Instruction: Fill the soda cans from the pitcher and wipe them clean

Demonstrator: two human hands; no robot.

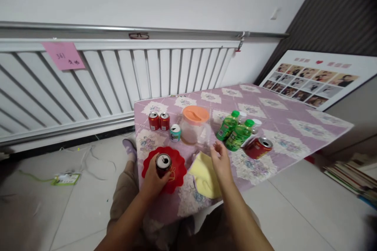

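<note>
My left hand (153, 178) is wrapped round a dark drink can (163, 161) with an opened top, standing upright over the red scalloped plate (179, 160). Whether the can touches the plate is hidden. My right hand (220, 159) is open, its fingers loosely bent and nothing seen in them. It hovers at the right edge of a crumpled yellow cloth (203, 174), just short of the green-capped bottles (238, 137). Farther right, a larger red can (258, 148) appears tilted in the picture.
Two small red cans (159, 121) and a teal can (175, 134) stand behind the plate. Beside them is a clear container with an orange lid (196, 114). Clear bottles with white caps (256, 124) stand behind the green ones. A white radiator (176, 70) runs along the wall behind the table.
</note>
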